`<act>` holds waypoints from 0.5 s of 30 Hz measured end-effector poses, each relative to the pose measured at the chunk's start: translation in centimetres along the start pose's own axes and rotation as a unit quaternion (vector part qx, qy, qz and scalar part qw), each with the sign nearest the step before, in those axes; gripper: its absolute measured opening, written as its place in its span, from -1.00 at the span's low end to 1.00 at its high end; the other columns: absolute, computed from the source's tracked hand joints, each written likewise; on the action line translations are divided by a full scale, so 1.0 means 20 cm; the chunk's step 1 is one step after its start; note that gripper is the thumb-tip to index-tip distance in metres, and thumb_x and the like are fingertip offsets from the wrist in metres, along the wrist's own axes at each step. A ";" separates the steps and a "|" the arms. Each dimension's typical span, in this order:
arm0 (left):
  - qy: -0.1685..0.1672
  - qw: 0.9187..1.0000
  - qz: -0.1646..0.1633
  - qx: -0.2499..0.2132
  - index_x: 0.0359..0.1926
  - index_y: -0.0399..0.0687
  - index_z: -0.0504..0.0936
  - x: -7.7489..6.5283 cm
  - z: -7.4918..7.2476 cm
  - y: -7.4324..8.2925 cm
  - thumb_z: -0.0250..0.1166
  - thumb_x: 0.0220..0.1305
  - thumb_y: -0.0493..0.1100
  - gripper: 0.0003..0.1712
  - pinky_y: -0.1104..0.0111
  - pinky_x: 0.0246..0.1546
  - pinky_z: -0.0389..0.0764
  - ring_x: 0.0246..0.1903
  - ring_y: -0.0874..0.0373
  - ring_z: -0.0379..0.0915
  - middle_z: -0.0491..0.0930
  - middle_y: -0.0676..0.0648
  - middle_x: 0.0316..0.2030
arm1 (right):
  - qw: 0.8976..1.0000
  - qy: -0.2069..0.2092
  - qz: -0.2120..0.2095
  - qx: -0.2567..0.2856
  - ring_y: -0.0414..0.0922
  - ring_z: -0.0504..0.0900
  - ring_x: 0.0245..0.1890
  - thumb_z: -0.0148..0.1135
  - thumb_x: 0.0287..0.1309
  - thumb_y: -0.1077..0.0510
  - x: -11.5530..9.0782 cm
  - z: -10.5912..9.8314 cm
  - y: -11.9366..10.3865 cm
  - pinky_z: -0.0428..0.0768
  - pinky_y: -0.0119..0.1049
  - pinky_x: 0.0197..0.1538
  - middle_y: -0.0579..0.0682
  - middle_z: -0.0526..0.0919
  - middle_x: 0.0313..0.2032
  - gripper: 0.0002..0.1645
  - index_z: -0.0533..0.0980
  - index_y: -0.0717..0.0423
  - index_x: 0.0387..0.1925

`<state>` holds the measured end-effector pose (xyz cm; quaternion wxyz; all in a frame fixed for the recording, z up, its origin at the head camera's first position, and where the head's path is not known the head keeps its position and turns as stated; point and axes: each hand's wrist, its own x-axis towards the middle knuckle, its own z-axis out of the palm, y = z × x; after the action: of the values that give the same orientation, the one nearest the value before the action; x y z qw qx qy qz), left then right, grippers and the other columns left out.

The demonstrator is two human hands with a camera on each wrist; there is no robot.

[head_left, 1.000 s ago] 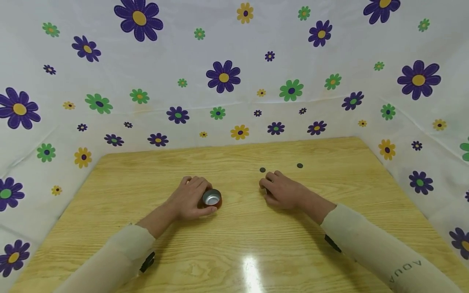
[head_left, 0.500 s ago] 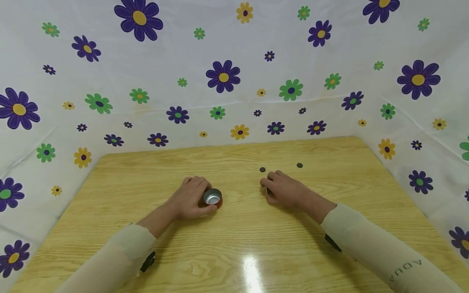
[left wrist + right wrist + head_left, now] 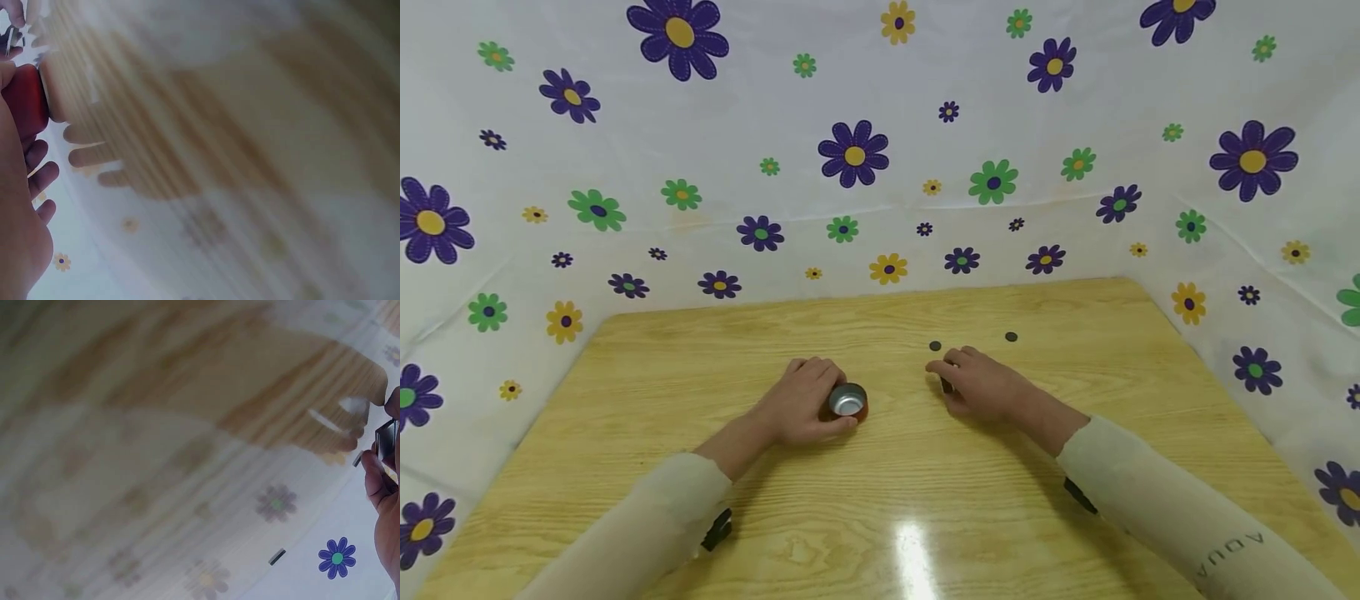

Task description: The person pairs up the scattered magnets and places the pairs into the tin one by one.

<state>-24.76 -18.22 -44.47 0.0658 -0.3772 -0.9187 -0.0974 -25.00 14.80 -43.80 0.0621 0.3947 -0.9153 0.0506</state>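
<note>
My left hand (image 3: 808, 404) grips a small round red tin (image 3: 859, 412), silver inside with its opening facing up, left of the table's middle. In the left wrist view, the tin's red side (image 3: 28, 100) shows between thumb and fingers. Right of it, my right hand (image 3: 981, 385) pinches a small dark piece with shiny silver edges (image 3: 385, 439) close over the table; fingers hide most of it, and I cannot tell its kind. Just beyond those fingertips lies a small dark disc (image 3: 935, 346). A second dark disc (image 3: 1011, 337) lies farther right.
The wooden table (image 3: 820, 508) has a glossy, reflecting surface. A white flowered cloth (image 3: 790, 108) stands behind it and on both sides. Dark straps show under both sleeves.
My left hand has moved the tin a little to the right, closer to the right hand. The right index finger has stretched slightly left, and more of the dark piece shows. Both discs stay put.
</note>
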 end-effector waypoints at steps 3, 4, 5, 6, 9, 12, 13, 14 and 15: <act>-0.006 1.000 -0.002 0.003 -0.03 -0.02 0.48 0.02 0.00 0.02 0.23 0.22 0.34 -0.41 0.04 0.10 0.31 -0.11 0.10 0.36 0.48 0.03 -0.15 | 1.000 0.001 -0.001 0.000 -0.01 0.54 0.03 0.25 0.28 0.10 0.00 0.00 0.00 0.55 -0.15 0.13 0.08 0.57 0.03 -0.36 0.33 0.16 0.34; -0.010 1.000 -0.003 0.004 -0.03 -0.02 0.48 0.03 0.00 0.03 0.22 0.22 0.35 -0.41 0.04 0.11 0.31 -0.10 0.09 0.36 0.48 0.02 -0.14 | 1.000 0.002 -0.002 -0.001 0.00 0.54 0.06 0.26 0.27 0.10 0.01 0.00 0.00 0.54 -0.14 0.15 0.09 0.57 0.05 -0.35 0.33 0.18 0.34; -0.013 1.000 -0.005 0.003 -0.02 -0.02 0.48 0.04 0.00 0.04 0.22 0.22 0.35 -0.40 0.04 0.11 0.31 -0.09 0.09 0.37 0.49 0.02 -0.13 | 1.000 0.004 -0.005 -0.004 0.00 0.54 0.08 0.27 0.27 0.10 0.01 0.00 0.00 0.54 -0.14 0.17 0.09 0.57 0.06 -0.36 0.35 0.20 0.32; -0.017 1.000 -0.007 0.006 -0.01 -0.02 0.48 0.05 0.01 0.04 0.21 0.23 0.36 -0.39 0.04 0.12 0.30 -0.09 0.08 0.37 0.48 0.02 -0.13 | 1.000 0.006 -0.008 -0.007 0.01 0.54 0.09 0.28 0.27 0.09 0.01 0.00 0.00 0.53 -0.14 0.19 0.09 0.57 0.06 -0.38 0.37 0.21 0.30; -0.019 1.000 -0.008 0.017 0.00 -0.03 0.48 0.07 0.02 0.06 0.18 0.25 0.37 -0.38 0.04 0.14 0.31 -0.07 0.08 0.39 0.49 0.02 -0.11 | 1.000 0.012 -0.021 -0.015 0.00 0.53 0.09 0.31 0.25 0.09 0.01 0.00 0.00 0.54 -0.16 0.18 0.08 0.57 0.05 -0.44 0.43 0.22 0.21; -0.018 0.999 -0.003 0.039 0.01 -0.04 0.49 0.10 0.04 0.07 0.13 0.27 0.40 -0.36 0.04 0.15 0.32 -0.07 0.07 0.39 0.49 0.00 -0.11 | 0.999 0.024 -0.034 -0.017 -0.01 0.53 0.08 0.34 0.23 0.07 0.01 0.00 0.00 0.55 -0.17 0.17 0.08 0.56 0.03 -0.45 0.45 0.22 0.17; -0.016 0.999 0.000 0.046 0.01 -0.05 0.49 0.11 0.04 0.08 0.12 0.27 0.40 -0.34 0.05 0.15 0.32 -0.06 0.06 0.39 0.49 0.00 -0.10 | 0.999 0.029 -0.038 -0.018 -0.01 0.53 0.07 0.35 0.22 0.07 0.01 -0.01 0.00 0.55 -0.17 0.16 0.08 0.56 0.02 -0.46 0.46 0.22 0.16; -0.015 0.998 0.002 0.055 0.01 -0.06 0.50 0.12 0.05 0.08 0.10 0.28 0.41 -0.33 0.06 0.15 0.32 -0.07 0.06 0.38 0.49 -0.01 -0.11 | 0.998 0.033 -0.041 -0.016 -0.01 0.53 0.07 0.35 0.22 0.07 0.01 -0.01 -0.01 0.55 -0.17 0.16 0.08 0.56 0.02 -0.46 0.47 0.22 0.16; -0.014 0.998 0.003 0.064 0.02 -0.06 0.50 0.13 0.05 0.09 0.08 0.28 0.42 -0.32 0.07 0.14 0.32 -0.07 0.06 0.38 0.49 -0.01 -0.10 | 0.998 0.037 -0.042 -0.017 -0.01 0.53 0.07 0.36 0.21 0.06 0.01 -0.01 -0.01 0.55 -0.18 0.15 0.08 0.56 0.02 -0.46 0.48 0.22 0.15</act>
<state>-25.36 -15.04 -44.76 0.0771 -0.3767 -0.9226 -0.0324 -24.98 14.59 -43.60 0.1046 0.4298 -0.8956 0.0472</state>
